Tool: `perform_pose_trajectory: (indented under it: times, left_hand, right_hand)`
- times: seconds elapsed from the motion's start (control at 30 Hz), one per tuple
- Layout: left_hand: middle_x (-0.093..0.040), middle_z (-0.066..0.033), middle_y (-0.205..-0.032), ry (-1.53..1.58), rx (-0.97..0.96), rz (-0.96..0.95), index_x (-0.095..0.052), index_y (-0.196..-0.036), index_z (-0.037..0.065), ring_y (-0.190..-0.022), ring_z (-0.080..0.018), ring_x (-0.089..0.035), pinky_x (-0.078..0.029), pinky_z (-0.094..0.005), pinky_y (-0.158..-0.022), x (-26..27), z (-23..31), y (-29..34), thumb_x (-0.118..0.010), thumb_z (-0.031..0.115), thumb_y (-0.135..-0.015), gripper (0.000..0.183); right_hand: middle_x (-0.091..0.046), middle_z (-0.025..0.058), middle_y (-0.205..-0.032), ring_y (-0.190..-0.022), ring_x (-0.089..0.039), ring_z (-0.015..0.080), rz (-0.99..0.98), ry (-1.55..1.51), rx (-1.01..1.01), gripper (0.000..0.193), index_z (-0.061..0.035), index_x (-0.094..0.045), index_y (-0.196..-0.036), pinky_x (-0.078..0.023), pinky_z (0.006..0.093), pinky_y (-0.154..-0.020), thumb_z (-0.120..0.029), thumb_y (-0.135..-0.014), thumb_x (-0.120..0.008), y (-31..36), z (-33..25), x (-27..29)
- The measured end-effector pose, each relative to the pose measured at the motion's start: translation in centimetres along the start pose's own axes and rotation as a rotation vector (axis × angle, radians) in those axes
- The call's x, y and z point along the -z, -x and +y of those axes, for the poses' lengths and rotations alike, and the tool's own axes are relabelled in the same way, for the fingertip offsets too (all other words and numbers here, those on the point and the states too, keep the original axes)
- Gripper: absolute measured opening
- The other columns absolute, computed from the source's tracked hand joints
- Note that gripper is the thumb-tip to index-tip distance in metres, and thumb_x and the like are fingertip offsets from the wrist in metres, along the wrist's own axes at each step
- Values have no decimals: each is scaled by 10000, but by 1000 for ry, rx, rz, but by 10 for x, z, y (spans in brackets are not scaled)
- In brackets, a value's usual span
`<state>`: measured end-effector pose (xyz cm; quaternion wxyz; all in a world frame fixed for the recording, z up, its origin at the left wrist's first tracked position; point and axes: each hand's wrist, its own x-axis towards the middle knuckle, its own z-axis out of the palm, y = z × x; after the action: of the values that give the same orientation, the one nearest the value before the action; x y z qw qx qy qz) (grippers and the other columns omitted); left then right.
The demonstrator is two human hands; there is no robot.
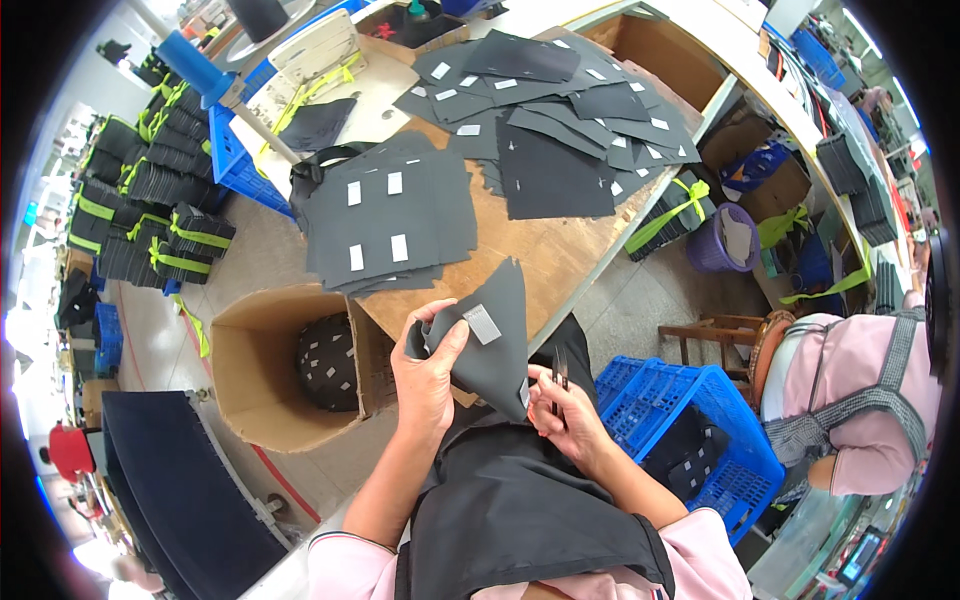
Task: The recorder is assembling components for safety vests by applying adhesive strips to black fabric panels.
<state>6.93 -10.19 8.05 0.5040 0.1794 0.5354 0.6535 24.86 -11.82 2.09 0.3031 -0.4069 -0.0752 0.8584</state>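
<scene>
Lead: State of the hands?

Examiner: Left hand (428, 378) closed on a grey sheet (492, 362), thumb on the front beside a white patch (482, 324), the sheet's left side curled over. Right hand (572, 420) grips dark snips (560, 368), tips upward. Its fingertips meet the sheet's lower corner, at a 2nd white patch; whether they pinch it, I cannot tell.

Lead: Position of the sheet?

Examiner: Raised and tilted, 1 corner up, between the apron (530, 505) and the near end of the wooden table (505, 245).

Lead: Hazards?

Examiner: In my judgement, 3. The snips stand just beside the sheet; a slip of the right hand could nick it. Too tight a left grip could crease the curl. Further out, the stack of sheets (380, 220), 4 patches on top, reaches the table's left edge; a knock could tip pieces towards the cardboard box (240, 370).

Lead: Beyond that?

Examiner: A loose pile (560, 170) lies askew behind; careless pulling could scatter it. A blue crate (740, 400) stands by the right arm.
</scene>
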Motion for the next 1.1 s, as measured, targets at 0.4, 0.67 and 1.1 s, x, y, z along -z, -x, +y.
perform_pose_trajectory:
  times: [0.4, 0.67, 1.1]
  left_hand:
    - [-573, 12, -848, -260, -125, -43, -575, -1060, 35, -749, -42, -509, -416, -190, -685, -1, 4, 2, -640, -43, -781, 296]
    - [-573, 14, -808, -443, -124, -91, -592, -1044, 34, -713, -30, -491, -407, -184, -660, 1, 9, 5, -622, -38, -777, 278]
    - [-575, 2, -852, -454, -26, -218, -602, -1038, 30, -784, -46, -508, -414, -190, -716, 1, 7, 10, -625, -49, -751, 299]
  right_hand:
    - [-465, -6, -686, -558, -423, 60, 202, 337, 275, 127, -82, -506, -871, -329, 223, -484, -140, -861, -619, 5, 11, 13]
    - [-517, 76, -801, -618, -535, 169, 154, 1276, 1192, 387, -45, -530, -1017, -436, 265, -534, -40, -687, -732, 17, -52, -33]
    - [-556, 71, -738, -621, -579, 227, -88, 1760, 1348, 245, -77, -633, -876, -469, 316, -539, -60, -649, -722, 4, -73, -51]
